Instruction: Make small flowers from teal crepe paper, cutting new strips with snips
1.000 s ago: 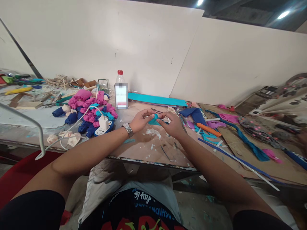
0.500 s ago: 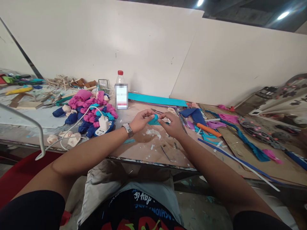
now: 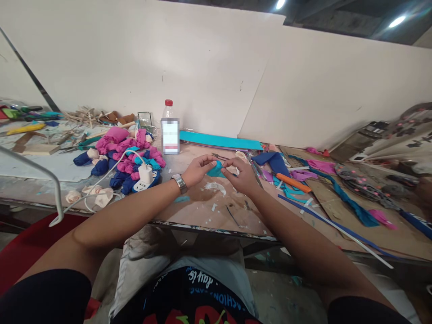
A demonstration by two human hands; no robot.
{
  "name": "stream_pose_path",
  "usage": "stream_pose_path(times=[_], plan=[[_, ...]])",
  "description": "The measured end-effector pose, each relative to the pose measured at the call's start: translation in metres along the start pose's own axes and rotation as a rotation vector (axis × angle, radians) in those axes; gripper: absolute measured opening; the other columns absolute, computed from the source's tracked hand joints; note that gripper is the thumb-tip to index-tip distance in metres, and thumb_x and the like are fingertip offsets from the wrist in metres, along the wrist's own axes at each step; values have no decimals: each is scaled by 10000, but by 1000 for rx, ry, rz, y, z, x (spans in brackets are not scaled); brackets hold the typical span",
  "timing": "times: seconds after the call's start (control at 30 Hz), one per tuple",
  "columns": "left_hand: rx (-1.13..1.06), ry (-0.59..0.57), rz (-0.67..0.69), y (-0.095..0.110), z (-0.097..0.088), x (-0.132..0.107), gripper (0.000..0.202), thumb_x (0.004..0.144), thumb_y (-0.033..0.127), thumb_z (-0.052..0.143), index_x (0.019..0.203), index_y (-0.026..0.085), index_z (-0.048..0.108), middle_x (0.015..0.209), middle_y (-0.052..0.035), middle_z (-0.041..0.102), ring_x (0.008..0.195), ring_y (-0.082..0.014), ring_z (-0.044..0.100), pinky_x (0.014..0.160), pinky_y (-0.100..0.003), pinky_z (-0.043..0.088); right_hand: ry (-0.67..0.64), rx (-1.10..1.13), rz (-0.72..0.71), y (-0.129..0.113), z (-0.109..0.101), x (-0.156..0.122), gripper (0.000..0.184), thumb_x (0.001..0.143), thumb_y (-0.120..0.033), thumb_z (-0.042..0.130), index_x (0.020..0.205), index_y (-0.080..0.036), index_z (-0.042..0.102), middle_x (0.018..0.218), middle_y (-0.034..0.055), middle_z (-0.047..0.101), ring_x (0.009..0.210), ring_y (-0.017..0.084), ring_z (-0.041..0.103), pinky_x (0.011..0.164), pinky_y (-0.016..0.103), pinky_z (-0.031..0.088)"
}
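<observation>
Between my two hands is a small turquoise piece of paper, which looks crinkled and partly rolled at its top. My left hand, with a metal watch on the wrist, pinches it from the left. From the right, the thumb and fingertips of my right hand close on its upper edge. Both hands hover just over the table, near a whitish smear. The fingertips hide part of the piece.
Left of my hands, pink, blue and turquoise crumpled flowers surround a power strip. A red-capped bottle stands behind a phone. Along the wall lies a turquoise strip. To the right are an orange cutter and long strips.
My fingers have shifted slightly on the turquoise piece, and more of its flat lower part shows on the left. Both hands otherwise stay in place.
</observation>
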State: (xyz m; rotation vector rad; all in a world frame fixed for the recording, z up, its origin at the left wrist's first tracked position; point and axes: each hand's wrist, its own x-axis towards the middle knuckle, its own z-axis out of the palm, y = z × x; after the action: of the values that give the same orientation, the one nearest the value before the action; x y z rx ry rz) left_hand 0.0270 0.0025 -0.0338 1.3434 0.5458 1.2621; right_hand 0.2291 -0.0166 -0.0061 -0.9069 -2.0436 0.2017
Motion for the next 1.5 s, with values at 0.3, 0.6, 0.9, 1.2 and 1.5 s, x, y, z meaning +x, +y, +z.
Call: stream_pose_path(times=[0.3, 0.6, 0.9, 1.2, 1.5], plan=[[-81, 8, -24, -3, 2, -1, 427, 749, 494, 859, 982, 156, 743, 976, -62, 738, 897, -171, 638, 904, -333, 473, 5, 12, 29, 1, 1, 0, 106, 901, -344, 675, 886, -238, 673, 907, 47, 728, 893, 244, 671, 851, 409, 527], [-5, -35, -6, -1, -1, 0, 441, 779, 517, 828, 1022, 156, 759, 1044, -94, 762, 957, -214, 679, 924, -383, 494, 11, -12, 35, -2, 0, 0, 158, 907, -402, 683, 883, -246, 672, 905, 50, 740, 891, 255, 673, 843, 421, 527], [168, -72, 4, 6, -3, -2, 471, 772, 529, 828, 1067, 163, 786, 1104, -112, 776, 991, -237, 690, 940, -399, 504, 30, -27, 19, 0, 2, 0, 126, 902, -358, 680, 865, -238, 666, 879, 46, 729, 862, 245, 666, 807, 403, 518], [25, 30, -30, 1, -2, 0, 457, 723, 499, 873, 1005, 152, 774, 1050, -96, 784, 962, -216, 692, 943, -380, 502, 42, -16, 29, 1, 1, -1, 215, 886, -439, 730, 979, -245, 729, 953, 65, 766, 903, 253, 698, 818, 417, 560], [-19, -59, -43, -1, -2, 0, 371, 788, 444, 822, 1025, 163, 775, 1089, -91, 765, 1003, -216, 674, 955, -369, 480, 41, -26, 17, -3, -1, 1, 231, 914, -479, 696, 898, -251, 734, 940, 68, 775, 890, 265, 699, 847, 448, 563]])
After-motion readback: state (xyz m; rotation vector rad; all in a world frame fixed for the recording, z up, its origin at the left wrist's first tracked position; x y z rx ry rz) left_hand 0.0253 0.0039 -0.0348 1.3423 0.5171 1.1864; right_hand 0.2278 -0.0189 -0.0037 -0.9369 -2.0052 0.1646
